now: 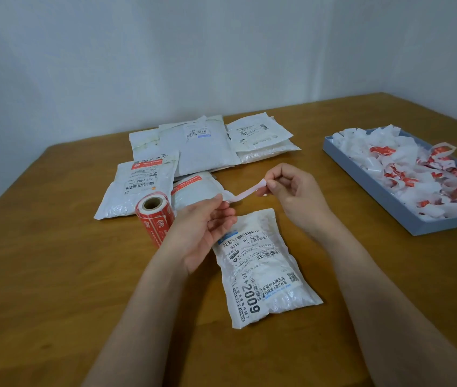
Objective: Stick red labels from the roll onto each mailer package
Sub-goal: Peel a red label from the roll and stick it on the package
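A white mailer package [263, 272] with a printed shipping label lies on the wooden table in front of me. Above it I hold a label strip [247, 192] stretched between both hands, its pale back side facing me. My left hand [202, 233] pinches its lower left end; my right hand [291, 191] pinches its upper right end. The red label roll [154, 216] lies on its side just left of my left hand. Two mailers with red labels stuck on them [140, 188] [196, 188] lie behind the roll.
More white mailers [202, 143] are piled at the back of the table near the wall. A grey-blue tray [383, 202] at the right holds several crumpled backing papers and red scraps. The table's left edge runs diagonally past the roll.
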Tool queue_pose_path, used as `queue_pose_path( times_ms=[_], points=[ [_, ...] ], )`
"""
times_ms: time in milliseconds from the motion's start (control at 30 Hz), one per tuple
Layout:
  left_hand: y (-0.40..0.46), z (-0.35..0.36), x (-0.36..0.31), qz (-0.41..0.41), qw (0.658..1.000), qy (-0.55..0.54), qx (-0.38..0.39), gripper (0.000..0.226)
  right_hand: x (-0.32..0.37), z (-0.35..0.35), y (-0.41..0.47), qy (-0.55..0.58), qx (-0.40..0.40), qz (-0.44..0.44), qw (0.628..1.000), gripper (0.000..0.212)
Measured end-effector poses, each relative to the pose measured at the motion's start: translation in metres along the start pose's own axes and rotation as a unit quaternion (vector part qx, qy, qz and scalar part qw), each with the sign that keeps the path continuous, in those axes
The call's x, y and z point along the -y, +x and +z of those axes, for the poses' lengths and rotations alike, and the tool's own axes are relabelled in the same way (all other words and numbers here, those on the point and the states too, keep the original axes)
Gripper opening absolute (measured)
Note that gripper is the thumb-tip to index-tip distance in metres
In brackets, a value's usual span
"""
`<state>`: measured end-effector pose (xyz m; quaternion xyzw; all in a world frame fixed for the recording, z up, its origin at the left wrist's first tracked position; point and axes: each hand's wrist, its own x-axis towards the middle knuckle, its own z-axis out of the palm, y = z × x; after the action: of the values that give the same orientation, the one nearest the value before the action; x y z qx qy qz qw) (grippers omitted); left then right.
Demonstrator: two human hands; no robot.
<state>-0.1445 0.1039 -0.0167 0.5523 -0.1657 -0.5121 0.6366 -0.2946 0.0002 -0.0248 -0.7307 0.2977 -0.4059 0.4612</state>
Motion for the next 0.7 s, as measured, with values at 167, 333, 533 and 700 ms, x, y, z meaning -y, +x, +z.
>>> queue_pose_path(
  times_ms=[167, 333, 533, 700],
  points=[
    [-0.003, -0.005, 0.001, 0.035, 0.999, 0.016, 0.007, 0.015, -0.001, 0.001, 0.002, 0.009, -0.005, 0.011, 1.0, 0.018],
    [-0.007, -0.005, 0.001, 0.127, 0.99, 0.05, -0.026, 0.015, 0.0, 0.0, 0.004, 0.047, -0.016, 0.051, 0.997, 0.017],
    [-0.008, -0.007, 0.001, 0.173, 0.98, 0.083, -0.056, 0.011, 0.001, 0.001, 0.002, 0.056, 0.019, 0.112, 0.992, 0.028],
    [-0.013, -0.01, 0.002, 0.177, 0.975, 0.115, -0.065, 0.011, 0.002, -0.001, 0.001, 0.062, 0.044, 0.13, 0.989, 0.013]
  ],
)
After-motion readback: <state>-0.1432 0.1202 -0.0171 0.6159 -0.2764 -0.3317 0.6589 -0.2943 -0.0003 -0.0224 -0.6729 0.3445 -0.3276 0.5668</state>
